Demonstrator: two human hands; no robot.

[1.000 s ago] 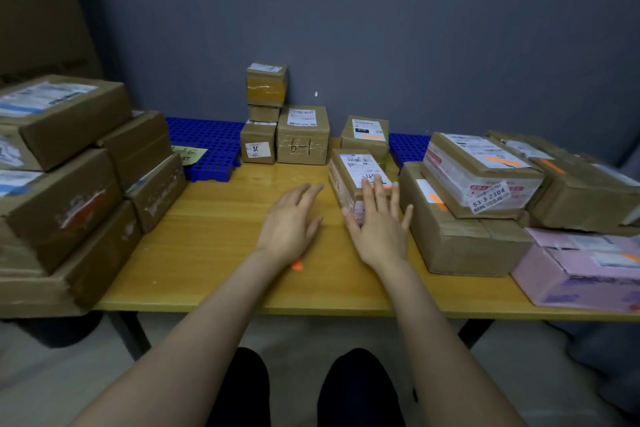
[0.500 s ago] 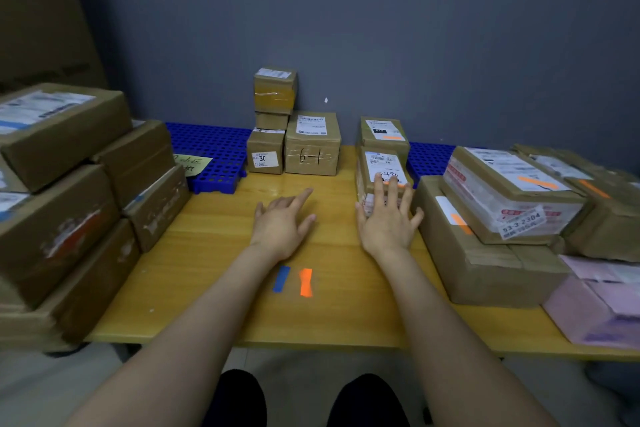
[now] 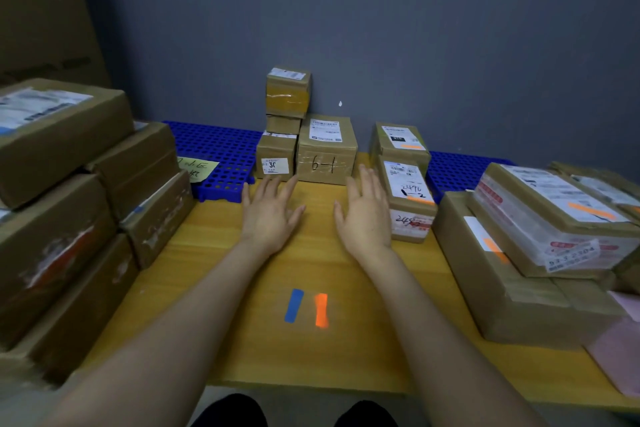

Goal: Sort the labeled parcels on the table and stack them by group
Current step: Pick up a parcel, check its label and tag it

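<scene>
Head view: both arms reach out over the counter toward 12 o'clock. The left hand is flat and spread, fingers straight, holding nothing; its fingertips are just short of a small parcel at the foot of a little tower by the wall. The right hand is also open and holds nothing. It lies just beside the left face of an orange-tagged parcel at about 1 o'clock; whether it touches that face I cannot tell. Between the two hands, further back, stands a box marked 6-1.

Large parcels are heaped in a left pile at 9 o'clock. A right pile at 3 o'clock carries orange marks on its labels. A blue strip and an orange strip lie side by side on the bare wood at 6 o'clock, which I take as the key to the two groups. A blue mat sits at 11 o'clock.

The step in hand looks like choosing and reaching for the next parcel, with nothing gripped yet. The next move calls for curling fingers round one box, likely the orange-tagged one. Its colour mark should be read first, and it should be lifted clear of the parcel behind it.
</scene>
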